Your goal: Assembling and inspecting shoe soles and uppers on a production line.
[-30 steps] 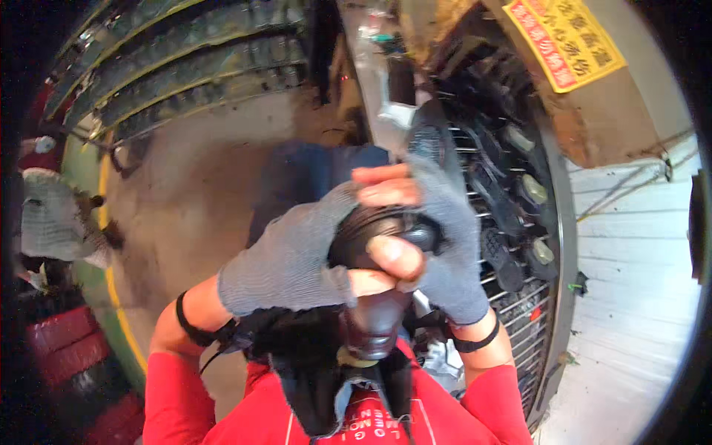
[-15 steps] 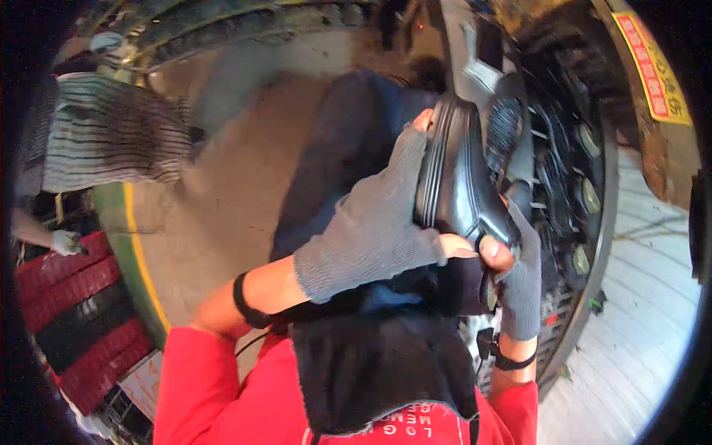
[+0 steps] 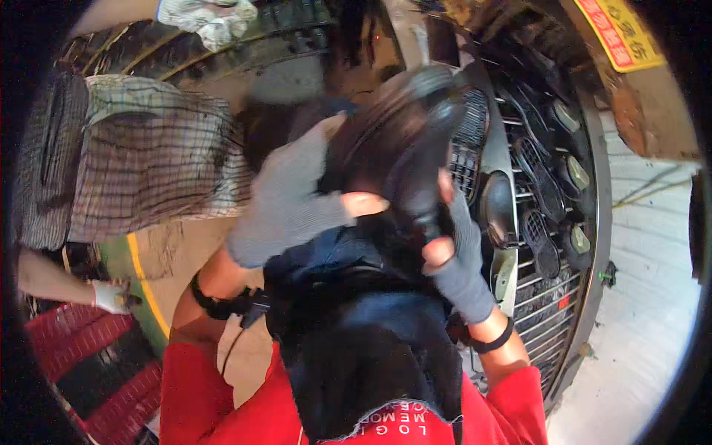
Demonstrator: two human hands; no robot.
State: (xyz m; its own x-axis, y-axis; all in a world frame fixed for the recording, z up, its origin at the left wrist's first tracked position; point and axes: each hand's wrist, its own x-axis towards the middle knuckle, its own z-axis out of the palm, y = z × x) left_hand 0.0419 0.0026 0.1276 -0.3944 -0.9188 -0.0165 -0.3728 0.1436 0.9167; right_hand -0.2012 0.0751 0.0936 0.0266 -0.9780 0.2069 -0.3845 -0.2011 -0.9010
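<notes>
A black shoe (image 3: 404,159), smeared by motion, is held up in front of me between both hands. My left hand (image 3: 293,196), in a grey fingerless glove, is closed on its left side, with the thumb lying across the near part. My right hand (image 3: 461,256), gloved the same way, grips the near right end with thumb and fingers. Just beyond the shoe on the right lies a black patterned sole (image 3: 467,144). A black apron (image 3: 371,348) covers my lap and chest below the shoe.
To my right a metal rack (image 3: 545,297) carries several black soles (image 3: 538,170) and shoe parts. At left hangs checked cloth (image 3: 159,159); below it, another person's gloved hand (image 3: 113,297) is over dark red ridged pieces (image 3: 74,326). A second gloved hand (image 3: 211,22) is at the far left.
Both hands and the shoe have shifted left, and the shoe has tilted, its ribbed sole edge no longer sharp. My view has swung, showing more of the rack and checked cloth.
</notes>
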